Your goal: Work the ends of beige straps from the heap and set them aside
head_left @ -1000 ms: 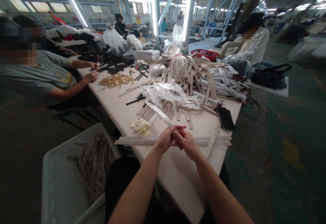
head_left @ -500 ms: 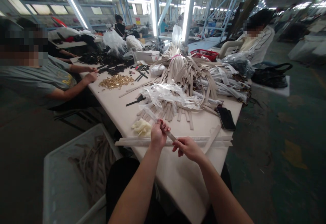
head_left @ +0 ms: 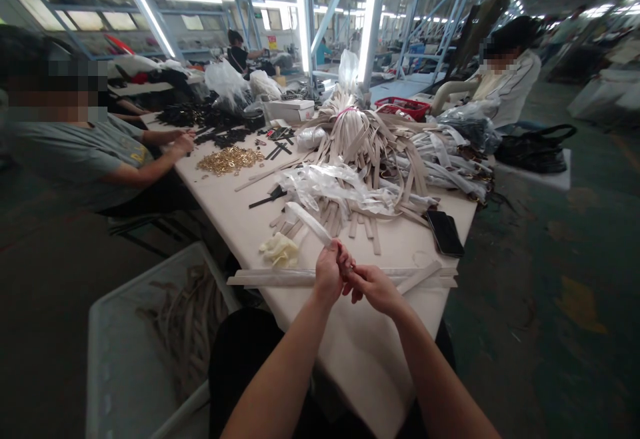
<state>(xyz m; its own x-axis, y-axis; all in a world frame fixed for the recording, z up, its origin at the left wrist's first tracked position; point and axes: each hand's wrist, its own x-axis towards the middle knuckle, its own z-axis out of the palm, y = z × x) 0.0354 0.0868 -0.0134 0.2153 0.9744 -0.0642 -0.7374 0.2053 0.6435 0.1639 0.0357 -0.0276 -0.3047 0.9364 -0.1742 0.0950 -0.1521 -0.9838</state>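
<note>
My left hand (head_left: 331,269) is closed around a beige strap with a clear plastic sleeve (head_left: 307,221), whose far end sticks up to the left. Right against it, my right hand (head_left: 369,286) pinches the same strap, and its near end (head_left: 420,278) slants out to the right. The fingers of both hands meet, hiding the middle of the strap. Beneath the hands, long pale strips (head_left: 273,278) lie across the table (head_left: 345,332). A crumpled pale yellow glove-like piece (head_left: 280,250) rests left of my left hand.
Beyond my hands are loose plastic sleeves (head_left: 325,182) and a tied bundle of beige straps (head_left: 350,129). A phone (head_left: 444,232) lies at the right edge, gold rings (head_left: 230,159) at the left. A bin of straps (head_left: 120,306) stands lower left. A co-worker (head_left: 75,152) sits at left.
My left hand has moved right along the strap until it meets my right hand. More of the sleeved end now shows beyond my left hand. The co-worker's hands have shifted slightly.
</note>
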